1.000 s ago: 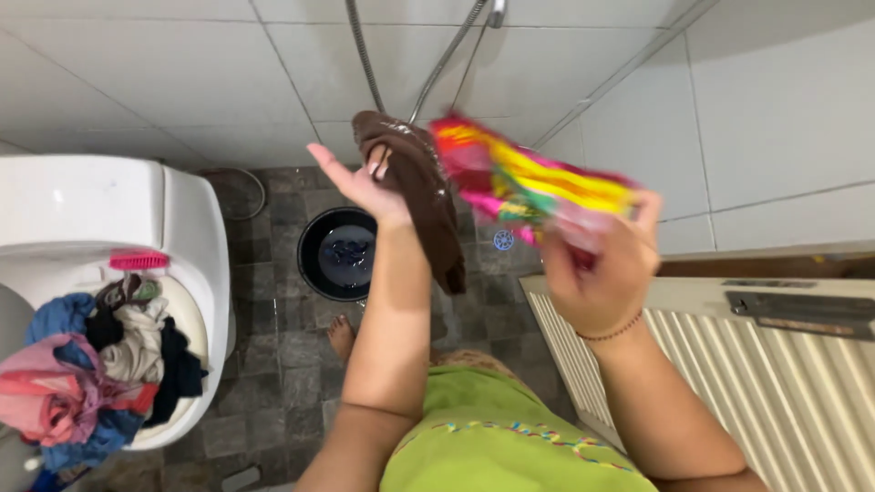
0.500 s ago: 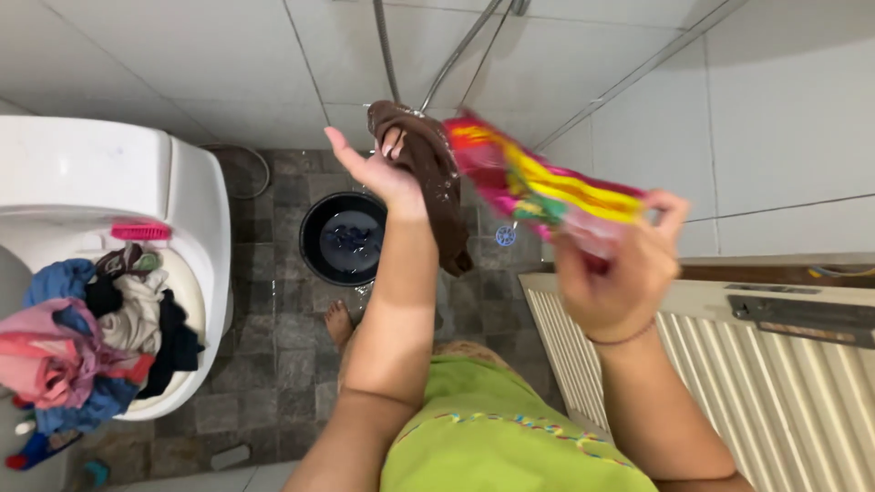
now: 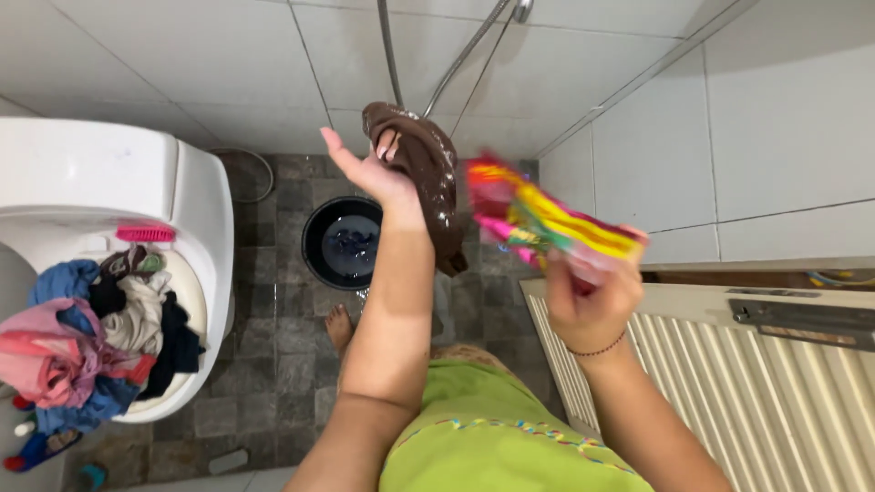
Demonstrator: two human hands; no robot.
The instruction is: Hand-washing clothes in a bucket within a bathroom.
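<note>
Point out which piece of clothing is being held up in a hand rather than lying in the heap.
The wet brown garment, draped over the left hand. The other clothes lie piled on the toilet, untouched.

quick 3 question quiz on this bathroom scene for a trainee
1. True or false: the left hand holds a wet brown garment.
2. What does the right hand hold? A) pink brush B) bright pink and yellow packet C) shower hose
3. Where is the pile of clothes?

Key
1. True
2. B
3. On the toilet seat, at the person's left, with the pink brush behind it.
</note>
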